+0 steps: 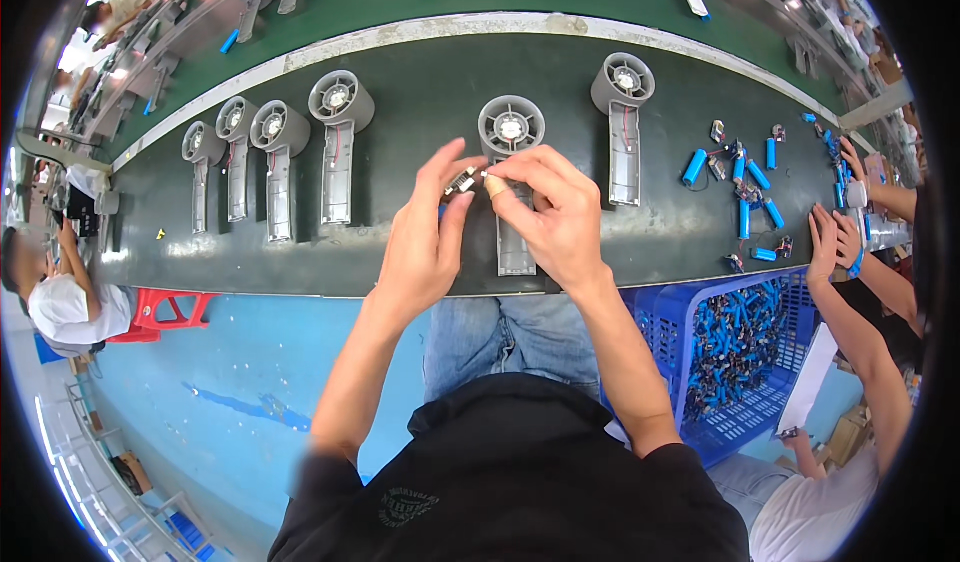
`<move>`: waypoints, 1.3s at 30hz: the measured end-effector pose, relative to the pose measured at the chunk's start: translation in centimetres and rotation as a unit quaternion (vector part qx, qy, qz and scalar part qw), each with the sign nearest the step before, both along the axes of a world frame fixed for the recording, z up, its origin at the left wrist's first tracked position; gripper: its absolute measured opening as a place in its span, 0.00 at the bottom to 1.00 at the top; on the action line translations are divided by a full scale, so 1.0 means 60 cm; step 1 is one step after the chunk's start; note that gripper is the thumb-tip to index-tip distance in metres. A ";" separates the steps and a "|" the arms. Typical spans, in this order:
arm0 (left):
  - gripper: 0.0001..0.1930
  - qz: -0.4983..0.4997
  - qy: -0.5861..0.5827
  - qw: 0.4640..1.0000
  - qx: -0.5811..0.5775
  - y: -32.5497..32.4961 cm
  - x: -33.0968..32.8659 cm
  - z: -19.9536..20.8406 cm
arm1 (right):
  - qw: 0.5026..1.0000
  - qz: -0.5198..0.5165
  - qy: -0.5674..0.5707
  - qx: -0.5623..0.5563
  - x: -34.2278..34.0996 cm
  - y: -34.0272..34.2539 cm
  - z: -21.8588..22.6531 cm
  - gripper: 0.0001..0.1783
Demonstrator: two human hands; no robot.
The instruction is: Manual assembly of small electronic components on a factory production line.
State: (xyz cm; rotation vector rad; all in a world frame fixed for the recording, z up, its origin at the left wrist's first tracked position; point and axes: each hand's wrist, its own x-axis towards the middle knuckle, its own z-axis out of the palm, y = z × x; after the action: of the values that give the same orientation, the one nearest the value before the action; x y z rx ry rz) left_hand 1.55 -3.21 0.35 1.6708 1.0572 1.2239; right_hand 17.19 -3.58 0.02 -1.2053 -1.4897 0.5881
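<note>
Between thumb and fingers, my left hand (425, 232) pinches a small circuit board (461, 181) with dark and pale metallic parts. Facing it, my right hand (557, 217) has thumb and forefinger closed on a tiny white connector (485, 173), close beside the board; whether the two touch I cannot tell. A beige covering wraps the tip of my right thumb. Beneath my hands lies a grey handheld-fan housing (512, 122), its round fan end away from me and its open handle toward me, partly hidden by my right hand.
More grey fan housings (338, 102) lie left on the dark green bench (400, 72), and one (625, 152) right. Blue cylindrical batteries with boards (745, 217) are scattered at right, near co-workers' hands (825, 247). A blue crate (665, 312) full of batteries stands below. A red stool (170, 310) is left.
</note>
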 end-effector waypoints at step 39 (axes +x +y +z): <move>0.21 -0.105 0.116 0.983 0.094 0.036 -0.039 -0.017 | 0.977 0.051 -0.140 0.150 0.013 0.029 -0.019 0.09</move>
State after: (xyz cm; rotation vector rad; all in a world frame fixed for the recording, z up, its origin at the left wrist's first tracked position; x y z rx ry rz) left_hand -0.77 -1.06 -0.64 2.0532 0.8947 1.0355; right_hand 17.99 -1.83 -1.15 -1.0091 -1.8130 0.2517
